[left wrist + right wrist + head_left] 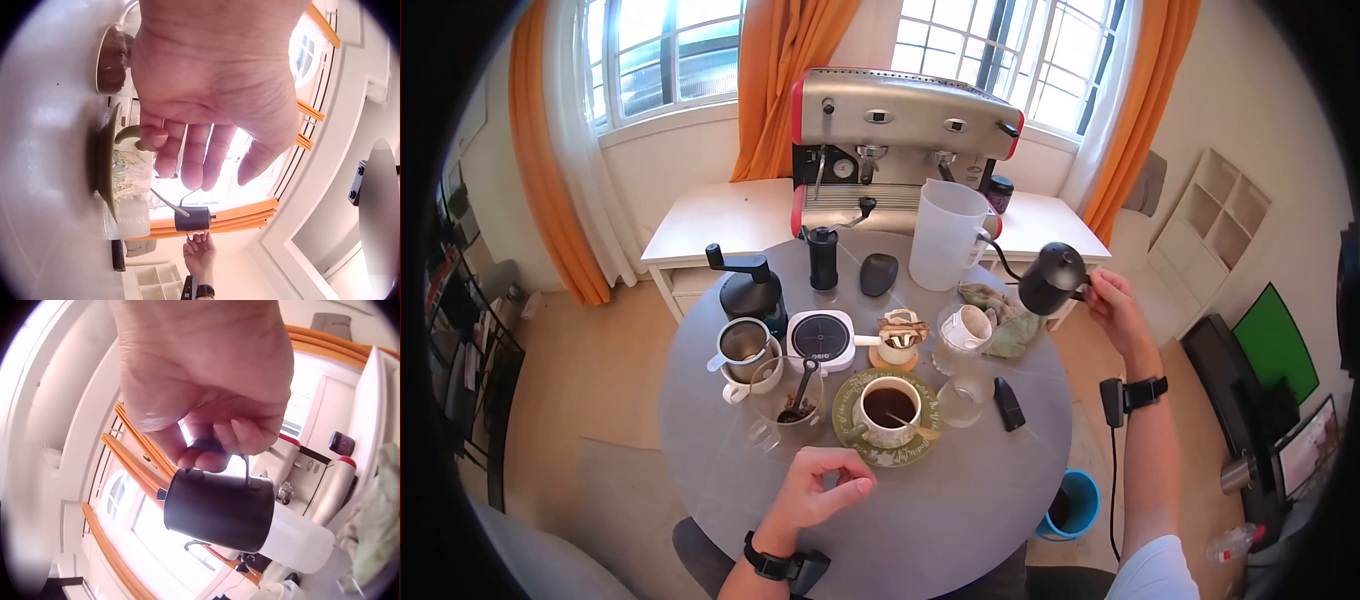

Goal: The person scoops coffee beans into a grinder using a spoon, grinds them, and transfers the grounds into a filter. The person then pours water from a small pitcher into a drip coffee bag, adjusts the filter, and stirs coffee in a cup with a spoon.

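Observation:
My right hand (1112, 300) grips the handle of a black gooseneck kettle (1052, 278), held up beyond the table's right side. In the right wrist view its fingers curl round the handle above the kettle body (219, 509). My left hand (828, 485) is loosely bent over the front of the table and holds nothing. It is nearest to a patterned cup (886, 432) of dark coffee with a spoon in it, standing on a green saucer (850, 440). The left wrist view has the fingertips overlapping the cup's handle (128, 132).
Around the cup stand a glass with a dark scoop (802, 388), a white scale (821, 337), a drip bag on a small cup (899, 347), clear glasses (966, 398) and a tall plastic pitcher (945, 235). Grinders (752, 295) and an espresso machine (905, 110) are behind.

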`<act>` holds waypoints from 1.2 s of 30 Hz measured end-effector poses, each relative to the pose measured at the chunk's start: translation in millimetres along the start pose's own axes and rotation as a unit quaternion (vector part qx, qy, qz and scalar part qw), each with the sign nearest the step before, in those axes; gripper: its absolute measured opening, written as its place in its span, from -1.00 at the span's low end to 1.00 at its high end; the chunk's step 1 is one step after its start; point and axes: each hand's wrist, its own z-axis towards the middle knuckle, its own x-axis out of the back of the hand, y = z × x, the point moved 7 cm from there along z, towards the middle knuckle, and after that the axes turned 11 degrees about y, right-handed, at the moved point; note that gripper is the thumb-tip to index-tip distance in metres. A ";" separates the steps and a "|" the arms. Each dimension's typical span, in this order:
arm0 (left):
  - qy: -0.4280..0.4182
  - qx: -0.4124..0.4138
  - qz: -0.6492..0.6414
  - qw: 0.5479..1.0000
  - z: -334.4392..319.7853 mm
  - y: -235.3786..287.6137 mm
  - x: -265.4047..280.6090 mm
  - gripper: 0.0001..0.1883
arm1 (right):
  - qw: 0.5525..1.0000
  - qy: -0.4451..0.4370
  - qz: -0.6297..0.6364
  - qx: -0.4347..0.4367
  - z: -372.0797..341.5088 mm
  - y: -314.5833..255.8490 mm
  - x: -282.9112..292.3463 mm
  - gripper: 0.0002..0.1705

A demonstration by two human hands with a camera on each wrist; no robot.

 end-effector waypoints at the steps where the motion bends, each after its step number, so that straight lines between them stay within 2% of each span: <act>1: 0.005 0.002 0.002 1.000 -0.3 -0.2 0.9 -0.89 | 0.998 0.049 -0.045 0.001 -11.0 -12.1 12.4 -0.71; 2: 0.004 0.003 0.000 1.000 -1.0 -2.3 0.5 -0.89 | 0.991 0.098 -0.090 0.000 -20.3 -21.4 24.1 -0.67; 4: 0.064 0.035 0.030 0.997 0.4 -15.4 6.9 -0.87 | 0.986 0.114 -0.125 -0.013 -31.2 -35.3 26.5 -0.61; 6: 0.069 0.047 0.032 0.996 1.0 -20.2 8.1 -0.86 | 0.934 0.134 -0.326 0.055 -33.1 -56.0 8.9 -0.57; 7: 0.078 0.059 0.037 0.995 1.1 -22.7 9.8 -0.84 | 0.922 0.122 -0.344 0.127 -24.5 -61.8 1.5 -0.52; 8: 0.079 0.058 0.036 0.995 1.2 -22.7 9.9 -0.84 | 0.922 0.121 -0.345 0.128 -19.3 -64.4 0.1 -0.52; 11: 0.087 0.063 0.026 0.994 2.1 -23.2 11.6 -0.84 | 0.816 0.133 -0.515 0.226 -17.7 -94.8 -46.5 -0.60; 12: 0.087 0.065 0.024 0.994 2.5 -24.0 12.0 -0.84 | 0.815 0.130 -0.516 0.229 -17.4 -100.0 -60.5 -0.60; 14: 0.094 0.068 0.020 0.993 2.9 -26.0 13.9 -0.83 | 0.729 0.082 -0.601 0.316 -19.0 -108.9 -96.5 -0.61; 15: 0.090 0.077 0.019 0.993 2.8 -28.2 13.4 -0.83 | 0.707 0.064 -0.623 0.329 -18.5 -110.3 -109.4 -0.63; 16: 0.087 0.087 0.017 0.992 2.4 -29.9 12.8 -0.82 | 0.707 0.057 -0.623 0.329 -16.8 -112.4 -115.0 -0.63; 18: 0.086 0.080 0.033 0.993 4.4 -24.6 12.0 -0.81 | 0.666 0.041 -0.632 0.395 -19.6 -120.6 -132.5 -0.66; 19: 0.078 0.073 0.051 0.993 3.2 -22.6 10.3 -0.80 | 0.668 0.034 -0.631 0.392 -22.3 -128.5 -138.4 -0.67; 20: 0.082 0.088 0.046 0.992 0.9 -24.8 10.2 -0.80 | 0.659 0.035 -0.618 0.428 -24.8 -135.3 -142.3 -0.67; 22: 0.079 0.065 0.062 0.993 3.0 -21.5 9.7 -0.78 | 0.644 0.039 -0.640 0.417 -26.7 -143.5 -148.1 -0.67; 25: 0.092 0.074 0.074 0.990 2.3 -17.9 9.8 -0.76 | 0.661 0.013 -0.625 0.415 -26.9 -136.1 -154.0 -0.68; 29: 0.102 0.091 0.086 0.987 3.0 -16.0 12.1 -0.75 | 0.651 0.029 -0.638 0.410 -24.3 -141.7 -151.9 -0.70; 32: 0.098 0.073 0.095 0.988 2.9 -17.1 10.6 -0.76 | 0.654 0.051 -0.623 0.426 -24.2 -139.2 -148.8 -0.70; 36: 0.097 0.075 0.099 0.988 3.1 -16.8 10.5 -0.76 | 0.644 0.017 -0.631 0.432 -25.3 -123.2 -157.3 -0.73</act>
